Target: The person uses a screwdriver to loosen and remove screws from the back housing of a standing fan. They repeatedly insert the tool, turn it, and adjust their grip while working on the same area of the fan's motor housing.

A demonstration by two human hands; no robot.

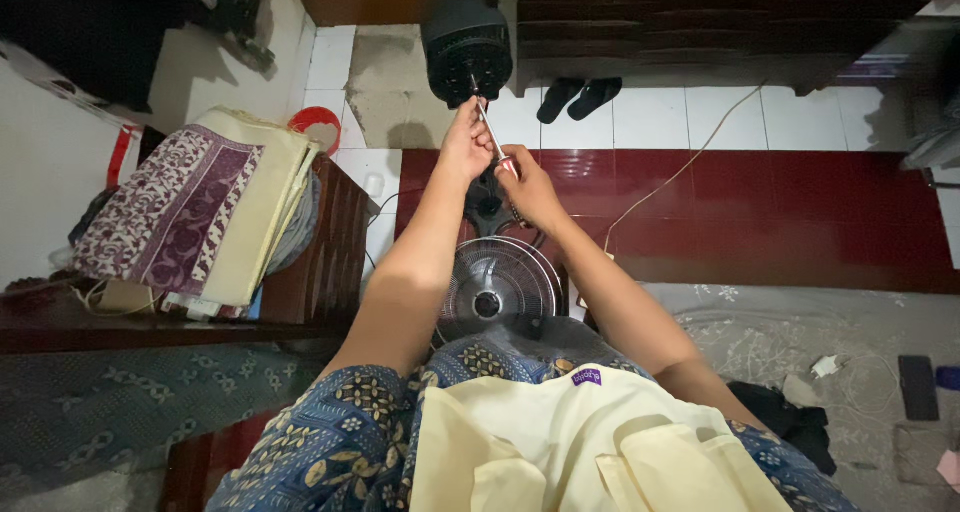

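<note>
A dark fan motor housing (466, 47) stands ahead of me on the floor, its back vents facing me. My left hand (466, 140) is closed around the metal shaft of a screwdriver (489, 130) just below the housing, with the tip against the housing. My right hand (527, 184) grips the screwdriver's red handle a little nearer to me. A round wire fan grille (497, 290) lies flat on the floor between my forearms, close to my knees.
A dark wooden side table (330, 252) on the left carries folded cloths (215, 202). Black slippers (578, 97) lie by a wooden cabinet (700, 22). A cable (690, 162) crosses the red tiles. A phone (917, 386) and charger (826, 366) lie on the grey mat at right.
</note>
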